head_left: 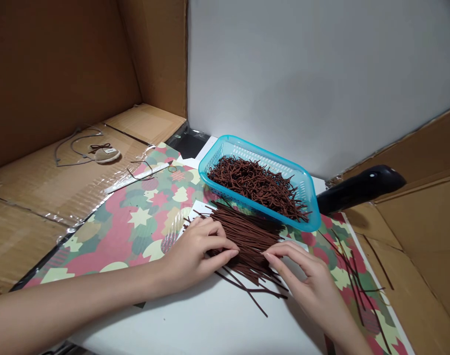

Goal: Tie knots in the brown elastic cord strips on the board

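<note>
1. The long brown strands (243,222) lie in a heap before me, between and behind my hands, on a white sheet (200,207). They run nearly parallel – probably so single ones come away easily.
2. My left hand (238,250) and right hand (264,254) are each pinched narrow, thumb against finger, on brown strands, a little apart. I suppose this grip suits something so thin; which strand each has, I cannot tell.
3. Just beyond stands the blue basket (315,207), full of short brown pieces (254,185). Its walls seem meant to keep them from mixing with the heap – and it is within easy reach.
4. On the patterned surface (125,227), loose strands (354,283) lie to my right; a black handle (369,182) is beside the basket.
5. Counted: two hands, one basket, one handle and, far left, one round beige pouch (107,156). The heaped strands are too many to count.
</note>
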Demonstrator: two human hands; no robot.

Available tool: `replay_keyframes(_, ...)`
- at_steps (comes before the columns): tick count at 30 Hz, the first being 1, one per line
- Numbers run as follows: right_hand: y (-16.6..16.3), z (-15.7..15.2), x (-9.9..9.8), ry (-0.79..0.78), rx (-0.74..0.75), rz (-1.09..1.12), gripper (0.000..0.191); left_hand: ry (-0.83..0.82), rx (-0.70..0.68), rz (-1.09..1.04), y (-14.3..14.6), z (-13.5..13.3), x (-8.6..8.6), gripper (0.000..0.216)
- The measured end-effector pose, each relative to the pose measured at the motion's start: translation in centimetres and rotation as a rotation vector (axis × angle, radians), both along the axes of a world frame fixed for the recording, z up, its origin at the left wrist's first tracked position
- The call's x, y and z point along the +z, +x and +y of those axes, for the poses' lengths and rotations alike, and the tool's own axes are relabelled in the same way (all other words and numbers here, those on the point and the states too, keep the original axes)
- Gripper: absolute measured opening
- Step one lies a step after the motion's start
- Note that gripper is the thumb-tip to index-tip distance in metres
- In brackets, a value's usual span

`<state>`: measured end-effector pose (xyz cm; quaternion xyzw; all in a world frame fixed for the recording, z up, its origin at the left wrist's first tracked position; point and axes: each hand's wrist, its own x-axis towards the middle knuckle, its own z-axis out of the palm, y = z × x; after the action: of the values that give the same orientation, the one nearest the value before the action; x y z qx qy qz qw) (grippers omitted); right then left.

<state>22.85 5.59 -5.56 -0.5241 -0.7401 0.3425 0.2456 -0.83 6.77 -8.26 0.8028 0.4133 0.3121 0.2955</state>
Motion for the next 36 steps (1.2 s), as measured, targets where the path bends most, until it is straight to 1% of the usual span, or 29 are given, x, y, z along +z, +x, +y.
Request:
replay_keyframes(3, 0.3, 0.2, -0.2, 0.039, 0.022, -0.038, 0.013, -0.052, 0.007, -0.012, 0.0, -0.1, 0.2, 0.017)
replay_keyframes(6, 0.7, 0.4, -0.4, 0.054, 0.002, -0.037, 0.012, -0.085, 0.018, -0.032, 0.1, -0.1, 0.5, 0.017)
replay_keyframes(10, 0.8, 0.3, -0.7, 0.091, -0.085, -0.007, 0.010, -0.117, 0.037, -0.044, 0.1, 0.1, 0.6, 0.016)
replay_keyframes(16, 1.2, 0.3, -0.9, 0.039, -0.230, 0.034, 0.015, -0.132, 0.051, -0.043, 0.1, 0.2, 0.3, 0.016)
replay_keyframes(19, 1.3, 0.4, -0.8, 0.021, -0.326, 0.113, 0.018, -0.139, 0.065, -0.059, 0.1, 0.2, 0.4, 0.016)
replay_keyframes(21, 1.3, 0.5, -0.6, -0.020, -0.357, 0.210, 0.021, -0.164, 0.078, -0.087, 0.1, 0.2, 0.6, 0.017)
replay_keyframes(24, 1.3, 0.6, -0.4, -0.110, -0.361, 0.348, 0.024, -0.251, 0.105, -0.156, 0.1, 0.2, 1.1, 0.020)
replay_keyframes(26, 1.3, 0.6, -0.3, -0.133, -0.371, 0.364, 0.023, -0.335, 0.137, -0.243, 0.1, 0.3, 1.3, 0.021)
replay_keyframes(29, 1.1, 0.4, -0.4, -0.104, -0.342, 0.327, 0.019, -0.459, 0.186, -0.422, 0.1, 0.4, 1.3, 0.022)
replay_keyframes(32, 1.0, 0.3, -0.4, -0.039, -0.238, 0.307, 0.016, -0.537, 0.246, -0.573, -0.1, 0.7, 1.2, 0.021)
replay_keyframes(34, 0.9, 0.2, -0.4, -0.003, -0.204, 0.301, 0.014, -0.555, 0.318, -0.625, -0.2, 1.0, 1.2, 0.021)
replay_keyframes(36, 1.0, 0.2, -0.3, 0.015, -0.215, 0.291, 0.013, -0.539, 0.375, -0.633, -0.3, 1.3, 1.3, 0.021)
